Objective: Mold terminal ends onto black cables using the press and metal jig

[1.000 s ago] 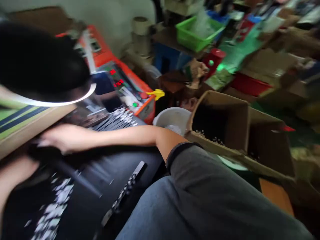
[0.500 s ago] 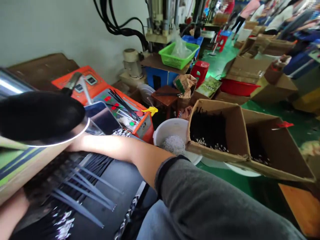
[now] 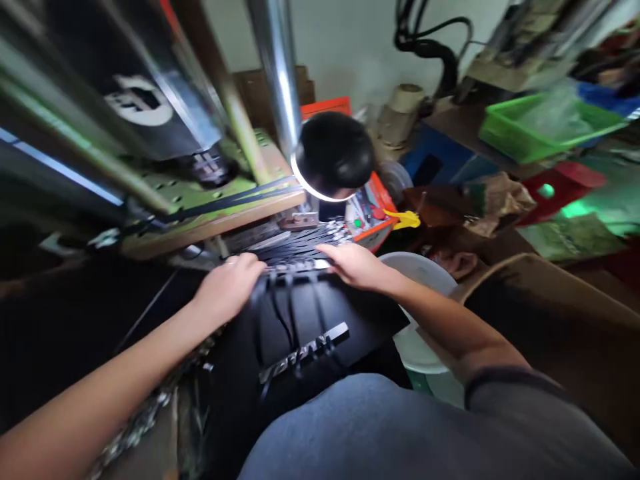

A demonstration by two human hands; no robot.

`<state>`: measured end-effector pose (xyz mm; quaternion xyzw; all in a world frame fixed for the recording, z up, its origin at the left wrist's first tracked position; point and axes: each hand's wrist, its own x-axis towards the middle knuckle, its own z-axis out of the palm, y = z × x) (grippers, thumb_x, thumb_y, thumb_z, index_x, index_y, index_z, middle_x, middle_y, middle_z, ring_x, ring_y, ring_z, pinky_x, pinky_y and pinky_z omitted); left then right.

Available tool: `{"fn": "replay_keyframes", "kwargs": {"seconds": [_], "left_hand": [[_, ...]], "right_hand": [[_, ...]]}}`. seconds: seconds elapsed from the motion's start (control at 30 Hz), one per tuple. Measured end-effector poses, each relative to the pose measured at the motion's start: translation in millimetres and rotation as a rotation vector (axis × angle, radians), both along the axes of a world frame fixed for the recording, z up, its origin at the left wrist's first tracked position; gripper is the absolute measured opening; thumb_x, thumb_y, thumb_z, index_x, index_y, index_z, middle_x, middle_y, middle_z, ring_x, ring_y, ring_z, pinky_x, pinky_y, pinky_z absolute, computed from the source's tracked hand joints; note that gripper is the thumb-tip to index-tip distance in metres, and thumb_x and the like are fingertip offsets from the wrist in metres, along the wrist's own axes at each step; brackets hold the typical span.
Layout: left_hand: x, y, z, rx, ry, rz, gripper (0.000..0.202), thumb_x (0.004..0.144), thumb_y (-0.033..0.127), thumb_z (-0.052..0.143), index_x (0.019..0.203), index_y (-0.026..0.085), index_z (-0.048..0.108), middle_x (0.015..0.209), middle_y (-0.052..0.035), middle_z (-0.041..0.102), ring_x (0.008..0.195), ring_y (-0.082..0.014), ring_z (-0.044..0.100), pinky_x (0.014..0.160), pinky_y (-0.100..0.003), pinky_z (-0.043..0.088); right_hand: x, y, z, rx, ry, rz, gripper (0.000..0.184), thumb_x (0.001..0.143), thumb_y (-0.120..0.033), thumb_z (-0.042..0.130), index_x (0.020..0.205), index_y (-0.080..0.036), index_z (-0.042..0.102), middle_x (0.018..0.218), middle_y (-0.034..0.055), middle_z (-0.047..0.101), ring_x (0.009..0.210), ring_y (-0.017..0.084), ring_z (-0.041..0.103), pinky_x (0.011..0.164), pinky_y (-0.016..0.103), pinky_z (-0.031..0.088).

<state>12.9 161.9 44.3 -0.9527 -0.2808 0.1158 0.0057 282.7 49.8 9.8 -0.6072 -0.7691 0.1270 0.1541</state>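
Two bare hands at a dark work surface, seen from above. The left hand (image 3: pixel 233 283), just left of the frame's centre, is closed around the left end of a narrow, silver-coloured metal bar (image 3: pixel 296 268). The right hand (image 3: pixel 357 265), right of centre, pinches the bar's opposite end between thumb and fingers. The hands are apart, with the bar spanning the gap between them near the middle of the frame. Several thin, flexible black strips (image 3: pixel 290 310) run from this bar toward a second, similar silver metal bar (image 3: pixel 305 351), which lies obliquely on the smooth black table surface (image 3: pixel 373 320) at lower centre; how the strips are fixed cannot be made out. Beyond the hands lies a bundle of black strips with pale tips (image 3: pixel 297 243).

Upper centre: a round black lamp head with a bright rim (image 3: pixel 336 153), beside an upright polished metal column (image 3: pixel 275 73). Upper left: a perforated green machine plate (image 3: pixel 200 203). Right of the lamp: an orange control box (image 3: pixel 377 233) bearing a bright yellow object (image 3: pixel 404 219). Right: a white plastic bucket (image 3: pixel 425 267), partly hidden by the right forearm, and an open brown cardboard box (image 3: pixel 565 287). Upper right: a lime-green plastic basket (image 3: pixel 525 137).
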Motion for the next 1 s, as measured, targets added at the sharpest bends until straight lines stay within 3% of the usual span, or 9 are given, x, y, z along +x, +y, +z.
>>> {"fn": "replay_keyframes", "kwargs": {"seconds": [0.13, 0.27, 0.4, 0.5, 0.57, 0.67, 0.77, 0.87, 1.0], "left_hand": [[40, -30, -17.7, -0.092, 0.022, -0.12, 0.027, 0.091, 0.009, 0.042, 0.103, 0.013, 0.066, 0.104, -0.0137, 0.064, 0.101, -0.0281, 0.06, 0.083, -0.038, 0.052], [62, -39, -22.0, -0.191, -0.208, 0.024, 0.028, 0.096, 0.018, 0.039, 0.106, 0.013, 0.065, 0.108, -0.0142, 0.066, 0.104, -0.026, 0.062, 0.091, -0.038, 0.05], [47, -67, -15.3, -0.908, -0.339, 0.216, 0.052, 0.103, 0.044, 0.025, 0.087, 0.017, 0.067, 0.092, -0.0087, 0.072, 0.088, -0.0209, 0.068, 0.081, -0.033, 0.054], [39, -90, -10.2, -1.409, -0.363, 0.243, 0.03, 0.097, 0.042, 0.045, 0.106, 0.018, 0.061, 0.086, -0.0053, 0.073, 0.078, -0.0183, 0.069, 0.073, -0.03, 0.056], [35, -88, -6.5, -1.307, -0.395, 0.258, 0.032, 0.089, 0.034, 0.058, 0.117, 0.018, 0.055, 0.084, -0.0035, 0.071, 0.071, -0.0176, 0.068, 0.068, -0.029, 0.056], [21, -61, 2.2, -0.676, -0.452, 0.284, 0.051, 0.083, 0.034, 0.068, 0.128, 0.019, 0.05, 0.107, -0.008, 0.068, 0.092, -0.022, 0.068, 0.082, -0.035, 0.054], [-8, -44, 9.1, -0.109, -0.342, 0.29, 0.064, 0.075, 0.03, 0.078, 0.131, 0.017, 0.05, 0.128, -0.0145, 0.057, 0.121, -0.0313, 0.055, 0.102, -0.045, 0.044], [-37, -70, 4.4, -0.206, -0.048, 0.132, 0.04, 0.075, 0.033, 0.078, 0.109, 0.018, 0.063, 0.114, -0.0112, 0.062, 0.108, -0.0307, 0.061, 0.093, -0.043, 0.047], [-50, -122, -10.8, -0.436, 0.136, -0.042, 0.015, 0.083, 0.03, 0.068, 0.09, 0.017, 0.064, 0.095, -0.0071, 0.067, 0.09, -0.0262, 0.065, 0.082, -0.038, 0.05]], "right_hand": [[26, -46, -26.0, -0.054, -0.016, 0.086, 0.038, 0.087, -0.016, 0.056, 0.125, -0.015, 0.061, 0.107, 0.0138, 0.07, 0.098, 0.026, 0.066, 0.086, 0.039, 0.055], [29, -47, -35.0, 0.06, 0.183, 0.092, 0.036, 0.09, -0.012, 0.046, 0.12, -0.017, 0.065, 0.115, 0.011, 0.071, 0.105, 0.022, 0.067, 0.093, 0.037, 0.056], [12, -36, -35.3, 0.066, 0.225, 0.182, 0.053, 0.084, -0.007, 0.048, 0.135, -0.019, 0.057, 0.134, 0.0107, 0.062, 0.122, 0.022, 0.061, 0.105, 0.04, 0.051], [-10, -18, -36.4, 0.031, 0.184, 0.305, 0.049, 0.083, -0.006, 0.047, 0.128, -0.017, 0.061, 0.134, 0.0118, 0.062, 0.126, 0.023, 0.058, 0.107, 0.041, 0.048], [-13, 1, -36.1, 0.04, 0.16, 0.2, 0.042, 0.082, -0.004, 0.046, 0.119, -0.014, 0.065, 0.121, 0.0133, 0.068, 0.115, 0.024, 0.064, 0.102, 0.04, 0.052], [5, 25, -32.4, 0.098, 0.107, 0.007, 0.05, 0.079, 0.0, 0.049, 0.127, -0.007, 0.059, 0.128, 0.0204, 0.063, 0.122, 0.028, 0.06, 0.107, 0.045, 0.047], [22, 12, -28.4, 0.153, 0.03, 0.037, 0.065, 0.079, -0.011, 0.063, 0.141, -0.005, 0.046, 0.15, 0.0273, 0.04, 0.143, 0.038, 0.036, 0.116, 0.059, 0.034], [9, -39, -32.6, 0.091, -0.007, 0.286, 0.066, 0.077, -0.026, 0.074, 0.138, -0.023, 0.051, 0.158, 0.0184, 0.031, 0.147, 0.04, 0.025, 0.116, 0.063, 0.034], [-21, -87, -48.6, 0.153, -0.048, 0.44, 0.034, 0.083, -0.016, 0.067, 0.112, -0.034, 0.066, 0.148, 0.0084, 0.049, 0.142, 0.036, 0.038, 0.111, 0.059, 0.043]]}}
